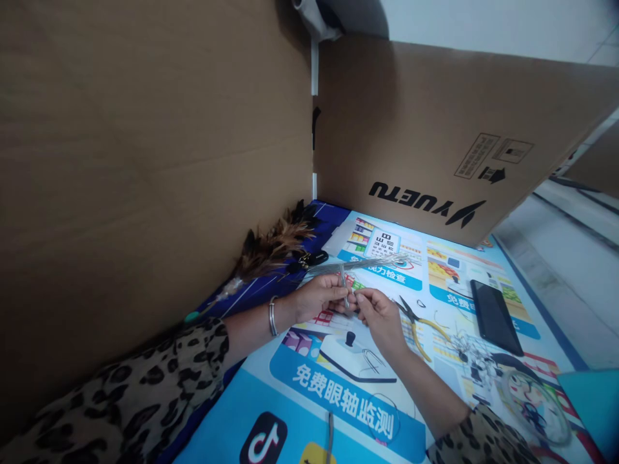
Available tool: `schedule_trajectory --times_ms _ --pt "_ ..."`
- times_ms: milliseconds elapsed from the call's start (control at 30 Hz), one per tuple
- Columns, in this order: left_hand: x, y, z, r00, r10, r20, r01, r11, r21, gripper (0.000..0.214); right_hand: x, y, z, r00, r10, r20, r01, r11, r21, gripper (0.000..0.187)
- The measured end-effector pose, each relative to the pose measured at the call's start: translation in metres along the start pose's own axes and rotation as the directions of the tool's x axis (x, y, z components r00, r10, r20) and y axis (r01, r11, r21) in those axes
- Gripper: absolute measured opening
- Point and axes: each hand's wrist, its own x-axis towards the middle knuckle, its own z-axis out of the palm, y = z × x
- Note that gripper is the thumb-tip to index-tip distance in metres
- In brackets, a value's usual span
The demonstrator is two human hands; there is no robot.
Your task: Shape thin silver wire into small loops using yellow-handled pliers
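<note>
My left hand (314,299), with a silver bangle at the wrist, is closed on a short, thin silver wire piece (343,278) that stands nearly upright between thumb and fingers. Close beside it, the thumb and forefinger of my right hand (383,317) are pinched together at the piece's lower part; what they grip is too small to make out. A bundle of long silver wires (374,262) lies just beyond my hands. Pliers with yellow handles (420,324) rest on the printed sheet right of my right hand, partly open.
Brown feathers (275,243) lie along the left cardboard wall (159,148). Another cardboard panel (425,129) stands at the back. To the right are a black phone (496,317), a tangle of wire scraps (476,357) and a round clear container (556,419). Loose wire bits lie near the front.
</note>
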Motion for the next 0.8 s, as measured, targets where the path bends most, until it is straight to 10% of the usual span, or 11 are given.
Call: schedule_trajectory --times_ms 800 --pt "-0.006 -0.001 0.011 0.998 -0.017 0.054 0.002 0.966 0.259 0.029 -0.001 -0.003 0.000 0.998 -0.051 -0.024 0.051 0.999 -0.005 0.027"
